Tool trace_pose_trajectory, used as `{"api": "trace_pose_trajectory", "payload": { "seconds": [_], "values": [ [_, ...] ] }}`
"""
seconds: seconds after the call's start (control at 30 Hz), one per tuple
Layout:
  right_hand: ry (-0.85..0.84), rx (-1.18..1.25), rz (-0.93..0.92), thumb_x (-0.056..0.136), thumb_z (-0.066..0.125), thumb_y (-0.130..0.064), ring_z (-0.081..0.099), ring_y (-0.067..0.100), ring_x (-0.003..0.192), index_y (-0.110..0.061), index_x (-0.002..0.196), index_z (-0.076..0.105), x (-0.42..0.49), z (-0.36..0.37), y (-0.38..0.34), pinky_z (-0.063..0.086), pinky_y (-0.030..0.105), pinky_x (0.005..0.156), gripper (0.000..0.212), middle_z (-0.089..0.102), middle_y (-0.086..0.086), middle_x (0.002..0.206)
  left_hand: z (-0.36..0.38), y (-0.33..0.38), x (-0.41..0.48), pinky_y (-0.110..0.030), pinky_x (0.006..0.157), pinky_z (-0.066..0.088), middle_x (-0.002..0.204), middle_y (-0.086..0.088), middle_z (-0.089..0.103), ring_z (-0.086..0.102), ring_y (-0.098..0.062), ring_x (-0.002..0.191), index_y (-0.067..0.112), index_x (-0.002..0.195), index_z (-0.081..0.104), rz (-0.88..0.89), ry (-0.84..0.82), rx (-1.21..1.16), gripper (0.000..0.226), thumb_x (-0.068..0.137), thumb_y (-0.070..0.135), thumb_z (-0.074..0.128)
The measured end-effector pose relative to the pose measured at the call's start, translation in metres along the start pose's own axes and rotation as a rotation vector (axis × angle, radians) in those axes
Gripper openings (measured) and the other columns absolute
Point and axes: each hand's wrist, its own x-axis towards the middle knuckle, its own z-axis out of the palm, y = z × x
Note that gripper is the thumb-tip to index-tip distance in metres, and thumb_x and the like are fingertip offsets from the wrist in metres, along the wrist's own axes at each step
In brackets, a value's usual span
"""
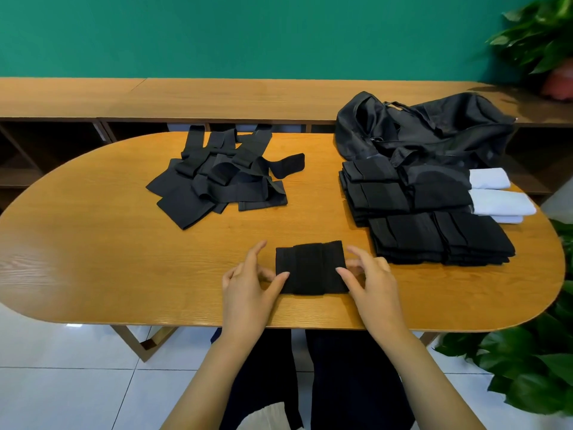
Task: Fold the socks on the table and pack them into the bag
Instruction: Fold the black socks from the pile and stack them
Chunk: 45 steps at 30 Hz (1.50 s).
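Your left hand [248, 283] and right hand [372, 282] flank the folded sock [311, 268], fingers loose, thumbs touching its short edges (no pinch that I can see). It lies flat on the table [93, 259], long axis left to right, toe and cuff hidden. The fold looks finished, so next carry it to the folded stacks [434, 237] just right of it. The unfolded pile [223, 181] waits beyond-left, the bag [428, 131] far beyond-right.

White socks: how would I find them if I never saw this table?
Look at the right end of the wooden table, in front of the black bag. Right of the folded black sock stacks lie the white socks. They're the only white things there; every other sock is black.
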Motion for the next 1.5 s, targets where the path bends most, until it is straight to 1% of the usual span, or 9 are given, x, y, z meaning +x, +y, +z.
{"api": "trace_pose_trajectory", "payload": {
  "seconds": [0.13,0.3,0.37,0.43,0.57,0.67,0.8,1.1,1.5],
  "values": [
    [0.012,-0.114,-0.096,0.094,0.051,-0.043,0.039,0.006,0.122,-0.025,0.140,0.047,-0.004,-0.005,-0.007,0.040,0.033,0.101,0.049,0.054,-0.012,0.127,-0.004,-0.003,0.002,-0.028,0.098,0.023,0.111,0.025,0.051,0.041,0.002,0.109,0.033,0.133,0.051,0.153,-0.021,0.124,0.061,0.080,0.061,0.062],
    [-0.064,-0.139,-0.117,0.093,0.048,-0.048,0.038,0.004,0.118,-0.035,0.116,0.053,-0.016,-0.007,-0.015,0.034,0.025,0.093,0.027,0.043,-0.022,0.121,-0.007,-0.016,0.005,-0.036,0.119,0.001,0.140,0.024,0.044,0.023,0.002,0.138,0.035,0.135,0.051,0.280,-0.297,0.191,0.062,0.080,0.062,0.059],
    [-0.084,-0.118,-0.155,0.092,0.043,-0.055,0.033,-0.002,0.116,-0.035,0.100,0.052,-0.018,-0.006,-0.018,0.032,0.026,0.095,0.023,0.045,-0.022,0.127,-0.005,-0.015,0.006,-0.038,0.117,0.003,0.138,0.018,0.052,0.032,-0.004,0.136,0.032,0.130,0.059,0.304,-0.251,0.248,0.058,0.085,0.065,0.046],
    [-0.151,-0.175,-0.268,0.092,0.033,-0.061,0.026,-0.003,0.128,-0.034,0.095,0.059,-0.019,-0.001,-0.020,0.023,0.027,0.103,0.038,0.043,-0.021,0.140,-0.001,-0.010,0.007,-0.039,0.115,0.012,0.129,0.015,0.060,0.041,-0.008,0.128,0.029,0.124,0.064,0.305,-0.185,0.294,0.061,0.088,0.067,0.033],
    [-0.237,-0.440,-0.433,0.096,0.022,-0.063,0.012,0.010,0.147,-0.031,0.119,0.066,-0.018,0.008,-0.021,0.002,0.027,0.116,0.059,0.022,-0.013,0.159,0.008,-0.003,0.013,-0.041,0.109,0.023,0.114,0.012,0.069,0.050,-0.012,0.117,0.026,0.115,0.069,0.268,-0.109,0.330,0.057,0.093,0.063,0.032],
    [-0.231,-0.613,-0.469,0.098,0.023,-0.060,0.025,0.014,0.145,-0.023,0.127,0.063,-0.015,0.014,-0.024,0.004,0.038,0.118,0.062,0.029,-0.008,0.158,0.012,-0.001,0.012,-0.041,0.111,0.022,0.117,0.012,0.067,0.047,-0.009,0.118,0.028,0.122,0.065,0.208,-0.090,0.254,0.057,0.094,0.062,0.029],
    [-0.167,-0.609,-0.482,0.100,0.021,-0.056,0.019,0.015,0.147,-0.016,0.135,0.056,-0.009,0.010,-0.027,-0.001,0.041,0.120,0.063,0.020,-0.008,0.160,0.013,-0.003,0.009,-0.038,0.111,0.023,0.130,0.014,0.054,0.038,-0.008,0.124,0.030,0.139,0.047,0.075,-0.051,0.110,0.059,0.097,0.060,0.018],
    [0.146,-0.597,-0.238,0.100,0.022,-0.051,0.009,0.019,0.149,-0.008,0.135,0.053,0.019,-0.053,0.011,-0.001,0.040,0.120,0.064,0.013,-0.006,0.161,0.013,-0.006,0.009,-0.043,0.110,0.029,0.123,0.018,0.051,0.040,-0.006,0.120,0.025,0.136,0.052,0.015,0.008,-0.061,0.062,0.097,0.057,0.016],
    [0.065,-0.489,-0.176,0.095,0.014,-0.064,0.014,0.011,0.148,-0.016,0.136,0.054,0.018,-0.070,0.055,-0.005,0.037,0.121,0.075,0.026,-0.008,0.159,0.015,-0.008,0.008,-0.050,0.108,0.032,0.118,0.014,0.058,0.046,-0.007,0.116,0.025,0.130,0.057,0.016,0.005,-0.080,0.064,0.097,0.059,0.015]
  ]
}}
